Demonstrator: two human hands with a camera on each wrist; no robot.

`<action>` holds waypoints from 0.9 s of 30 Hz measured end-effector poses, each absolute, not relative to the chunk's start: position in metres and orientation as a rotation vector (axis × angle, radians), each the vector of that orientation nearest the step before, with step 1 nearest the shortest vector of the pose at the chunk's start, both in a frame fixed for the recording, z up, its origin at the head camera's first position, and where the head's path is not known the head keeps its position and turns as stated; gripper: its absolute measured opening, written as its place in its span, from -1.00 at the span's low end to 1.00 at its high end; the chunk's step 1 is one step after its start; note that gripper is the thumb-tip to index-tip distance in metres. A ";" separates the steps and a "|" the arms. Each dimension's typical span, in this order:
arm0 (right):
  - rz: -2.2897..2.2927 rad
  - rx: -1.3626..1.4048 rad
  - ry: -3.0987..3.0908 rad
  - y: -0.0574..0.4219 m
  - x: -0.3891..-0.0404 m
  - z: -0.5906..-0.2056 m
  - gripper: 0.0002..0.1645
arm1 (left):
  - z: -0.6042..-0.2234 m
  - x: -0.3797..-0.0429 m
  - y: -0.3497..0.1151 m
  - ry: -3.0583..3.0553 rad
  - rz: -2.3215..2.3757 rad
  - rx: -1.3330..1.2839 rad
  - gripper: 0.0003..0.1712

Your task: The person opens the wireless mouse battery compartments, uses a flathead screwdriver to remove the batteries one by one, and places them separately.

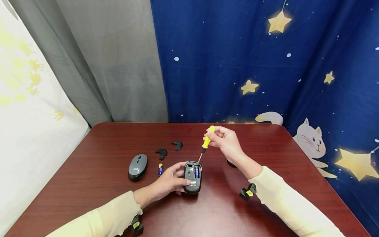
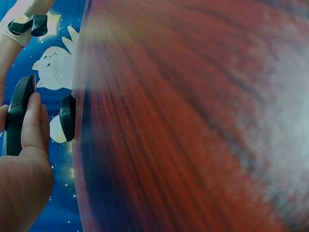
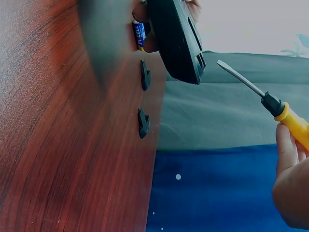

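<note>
My left hand (image 1: 170, 177) grips an upturned black computer mouse (image 1: 193, 187) by its sides, raised off the table. Its underside faces up, the battery bay uncovered, with a blue battery (image 1: 197, 171) lying inside. Between thumb and fingers my right hand (image 1: 227, 142) holds a yellow-handled screwdriver (image 1: 207, 140), slanting down to the bay's far end. In the right wrist view, the screwdriver's flat metal blade (image 3: 241, 79) stands a short gap away from the mouse (image 3: 175, 43). The left wrist view shows the mouse (image 2: 18, 113) edge-on in the fingers.
On the dark red wooden table (image 1: 103, 197), a grey mouse (image 1: 138, 167) lies to the left. Beside it are a loose blue-and-yellow battery (image 1: 160, 170) and two black curved covers, one nearer (image 1: 161, 153) and one farther (image 1: 177, 145). Another dark object (image 1: 231, 163) is partly hidden behind my right wrist.
</note>
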State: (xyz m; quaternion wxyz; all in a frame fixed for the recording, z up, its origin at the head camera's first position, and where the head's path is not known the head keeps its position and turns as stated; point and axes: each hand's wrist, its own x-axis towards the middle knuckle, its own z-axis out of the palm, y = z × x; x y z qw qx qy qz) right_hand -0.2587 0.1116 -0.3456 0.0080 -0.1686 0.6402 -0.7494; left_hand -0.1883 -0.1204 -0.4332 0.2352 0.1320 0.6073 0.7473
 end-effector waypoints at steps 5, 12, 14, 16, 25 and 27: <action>-2.289 -0.552 2.067 0.108 -0.256 -0.346 -0.75 | -0.433 -0.189 -0.121 1.662 2.055 0.372 -0.18; -2.240 -0.681 2.145 0.105 -0.253 -0.347 -0.72 | -0.433 -0.189 -0.121 1.655 2.057 0.360 -0.18; -2.239 -0.709 2.156 0.104 -0.252 -0.347 -0.74 | -0.433 -0.189 -0.121 1.655 2.058 0.362 -0.18; -2.237 -0.734 2.167 0.102 -0.251 -0.347 -0.77 | -0.434 -0.190 -0.121 1.657 2.057 0.362 -0.19; -2.161 -0.810 2.322 0.100 -0.240 -0.347 -0.78 | -0.434 -0.190 -0.122 1.648 2.065 0.344 -0.21; -2.129 -0.845 2.359 0.099 -0.232 -0.341 -0.81 | -0.434 -0.189 -0.123 1.646 2.069 0.338 -0.21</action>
